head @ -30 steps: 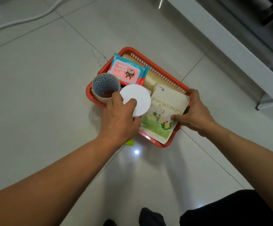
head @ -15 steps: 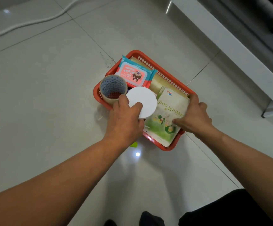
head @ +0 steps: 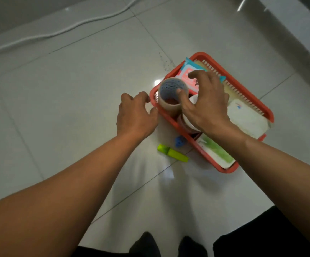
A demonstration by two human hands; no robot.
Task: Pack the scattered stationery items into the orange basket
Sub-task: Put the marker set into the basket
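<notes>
Tiled floor is filling the view, with a white cable lying along the far side.

Orange basket is sitting on the floor, right of centre. A white-and-green booklet is taking up its right half. A wipes pack is lying at the far left corner, a tape roll is standing on edge in the near left corner, and a white disc is showing just behind the roll.

Right hand is hovering over the basket with fingers spread wide. Its thumb is resting on the roll's rim and it is enclosing nothing.

Left hand is sitting outside the basket's left corner, fingers loosely curled and holding nothing. Cannot tell whether its fingertips are touching the rim.

Still unpacked: a green highlighter is lying flat on the floor just outside the basket's near wall. A small blue piece, too blurred to identify, is lying between it and that wall.

Key relation: the highlighter is lying toward the person and to the right of the left hand's fingers, between the two forearms. Its long axis is running roughly parallel to the basket's near wall, cap end pointing left.

Judgement: the left hand is better placed for the pickup, being free and already on the floor side. A pinch across the barrel looks likely.
</notes>
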